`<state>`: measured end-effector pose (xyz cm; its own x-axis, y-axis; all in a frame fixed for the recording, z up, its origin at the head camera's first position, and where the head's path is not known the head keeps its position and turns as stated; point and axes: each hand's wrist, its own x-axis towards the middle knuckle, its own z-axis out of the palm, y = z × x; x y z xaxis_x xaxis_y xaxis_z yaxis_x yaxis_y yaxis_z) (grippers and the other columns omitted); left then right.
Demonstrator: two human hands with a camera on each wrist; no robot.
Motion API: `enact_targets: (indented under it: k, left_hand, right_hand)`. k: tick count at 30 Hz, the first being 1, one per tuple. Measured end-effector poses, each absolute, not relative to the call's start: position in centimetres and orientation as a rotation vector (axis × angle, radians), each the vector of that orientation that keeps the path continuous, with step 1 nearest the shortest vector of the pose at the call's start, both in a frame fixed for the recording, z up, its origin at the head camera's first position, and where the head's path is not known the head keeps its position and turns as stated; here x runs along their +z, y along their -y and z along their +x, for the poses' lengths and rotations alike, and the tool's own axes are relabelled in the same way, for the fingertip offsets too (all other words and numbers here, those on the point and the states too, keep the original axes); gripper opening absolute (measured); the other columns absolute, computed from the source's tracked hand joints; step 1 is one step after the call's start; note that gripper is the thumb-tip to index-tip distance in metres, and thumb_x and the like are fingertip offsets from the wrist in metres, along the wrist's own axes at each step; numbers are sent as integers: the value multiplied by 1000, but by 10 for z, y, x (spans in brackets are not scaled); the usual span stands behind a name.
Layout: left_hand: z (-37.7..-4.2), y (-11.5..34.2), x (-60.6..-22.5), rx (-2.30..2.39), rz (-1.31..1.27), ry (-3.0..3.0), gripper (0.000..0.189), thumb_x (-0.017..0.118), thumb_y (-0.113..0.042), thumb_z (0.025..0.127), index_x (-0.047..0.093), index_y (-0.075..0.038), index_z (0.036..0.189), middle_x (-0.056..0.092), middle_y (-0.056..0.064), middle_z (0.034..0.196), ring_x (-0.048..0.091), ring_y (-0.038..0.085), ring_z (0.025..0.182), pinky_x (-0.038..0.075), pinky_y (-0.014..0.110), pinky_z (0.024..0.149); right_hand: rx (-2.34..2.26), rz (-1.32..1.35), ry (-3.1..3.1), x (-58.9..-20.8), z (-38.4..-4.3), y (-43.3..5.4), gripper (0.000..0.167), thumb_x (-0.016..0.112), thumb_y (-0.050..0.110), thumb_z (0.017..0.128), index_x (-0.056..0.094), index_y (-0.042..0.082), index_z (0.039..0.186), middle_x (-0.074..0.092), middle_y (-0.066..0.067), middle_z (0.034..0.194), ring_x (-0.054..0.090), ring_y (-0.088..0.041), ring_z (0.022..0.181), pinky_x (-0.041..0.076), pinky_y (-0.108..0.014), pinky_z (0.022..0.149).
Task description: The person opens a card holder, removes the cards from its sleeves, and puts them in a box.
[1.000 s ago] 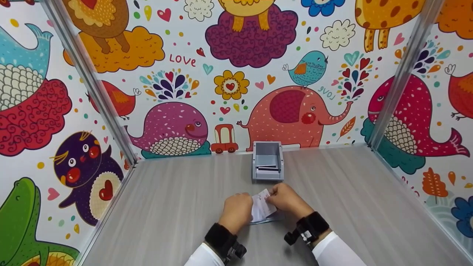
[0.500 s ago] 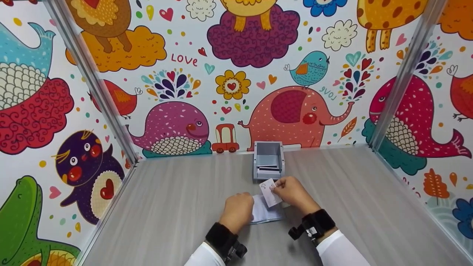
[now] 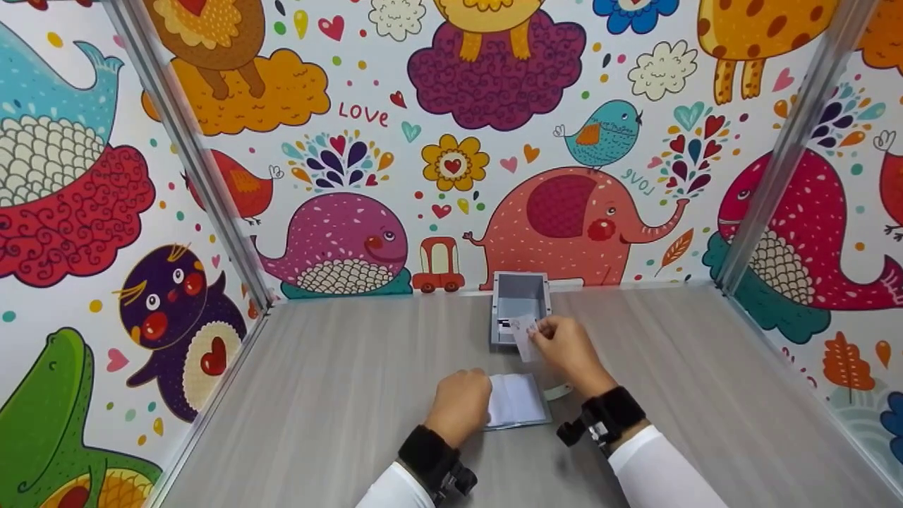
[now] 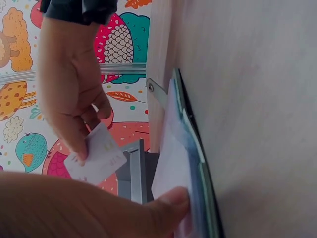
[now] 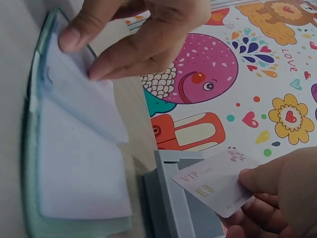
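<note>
My right hand [image 3: 570,353] pinches a pale pink VIP card [image 5: 210,181] with a gold chip. In the head view the card overlaps the front part of a grey plastic bin [image 3: 498,300], where more cards [image 3: 503,327] show at the front. Nearer me lies an opened card holder [image 3: 518,402] with clear sleeves and a pale green cover. My left hand [image 3: 460,406] grips its left side, thumb on a sleeve [image 4: 171,163]. A snap strap [image 3: 559,392] sticks out on the holder's right. The left fingers are partly hidden in the head view.
The grey wood-look table [image 3: 338,395] runs back to a wall [image 3: 451,106] printed with cartoon animals. Metal posts [image 3: 194,162] stand at its corners. The bin is close to the back wall.
My right hand has lifted the card off the card holder and carried it forward to the bin. My left hand has stayed on the holder, whose sleeves now show uncovered.
</note>
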<state>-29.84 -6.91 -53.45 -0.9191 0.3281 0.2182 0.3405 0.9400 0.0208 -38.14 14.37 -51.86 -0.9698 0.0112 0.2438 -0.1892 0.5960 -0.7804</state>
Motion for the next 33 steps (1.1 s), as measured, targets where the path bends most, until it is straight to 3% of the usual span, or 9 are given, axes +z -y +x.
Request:
enact_targets:
  k: [13,18,23,26,33]
  left_hand:
    - [-300,75,-534,-104,-509,2886,24,98,-14,75,79,-7,87,74,4,85,72,26,78,62,41,69]
    - [-301,76,-535,-106,-514,2882,22,97,-12,76,79,-7,87,74,4,85,71,25,78,61,40,68]
    - [-300,75,-537,-82,-523,2832,20,96,-11,75,79,-8,84,74,5,84,72,26,77,61,42,65]
    - [-298,74,-539,-72,-533,2825,19,96,-11,75,80,-9,85,74,4,84,72,26,77,61,41,66]
    - [-295,71,-539,-59,-563,2771,15,95,-11,75,83,-12,83,74,2,82,72,24,76,61,40,65]
  right_hand:
    - [955,214,2664,-494,-417,-132,16,80,21,106,84,6,100,80,-8,91,68,-23,80,58,-41,76]
    - [714,368,2616,-501,-424,-124,11,84,11,101,84,5,91,81,-11,85,71,-29,76,60,-50,73]
    - [407,586,2479,-523,-426,-116,21,73,-8,91,74,4,74,72,-15,74,68,-36,68,57,-53,64]
    - [248,641,2420,-535,-425,-113,18,69,-11,85,75,4,75,69,-15,75,68,-37,71,58,-53,64]
    - [173,612,2480,-546,-421,-110,12,72,-9,84,80,-1,83,73,-17,78,72,-40,75,61,-56,64]
